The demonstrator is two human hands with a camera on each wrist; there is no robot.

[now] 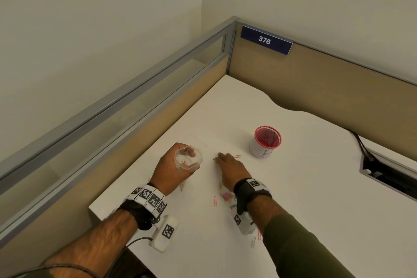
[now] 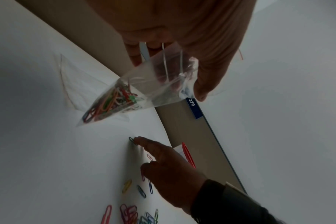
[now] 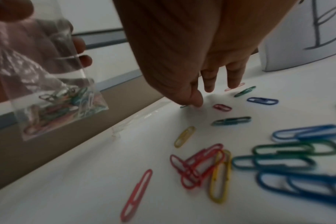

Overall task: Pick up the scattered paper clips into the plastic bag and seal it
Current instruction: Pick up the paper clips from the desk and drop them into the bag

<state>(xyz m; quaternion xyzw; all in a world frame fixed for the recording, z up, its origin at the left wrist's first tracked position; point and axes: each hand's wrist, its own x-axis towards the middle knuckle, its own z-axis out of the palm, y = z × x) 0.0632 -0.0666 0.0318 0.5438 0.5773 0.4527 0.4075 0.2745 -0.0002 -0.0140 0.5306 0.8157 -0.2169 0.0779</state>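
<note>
My left hand (image 1: 169,165) grips a clear plastic bag (image 1: 190,160) by its open mouth, above the white desk (image 1: 293,187). Several coloured paper clips lie in the bag's bottom corner (image 2: 109,104). My right hand (image 1: 230,165) reaches flat over the desk beside the bag, fingers extended. Its index fingertip (image 2: 139,140) touches a dark green paper clip (image 2: 132,140), while the thumb stays apart. A pink clip (image 1: 237,156) lies just past the fingers. Several more scattered clips (image 3: 201,163) sit under my right wrist (image 1: 225,196).
A red mesh cup (image 1: 267,141) with a white label stands right of my right hand. A flat clear bag (image 2: 75,84) lies on the desk behind the held one. Tan partitions (image 1: 135,108) wall the desk's left and back. A cable slot (image 1: 383,171) opens at the right.
</note>
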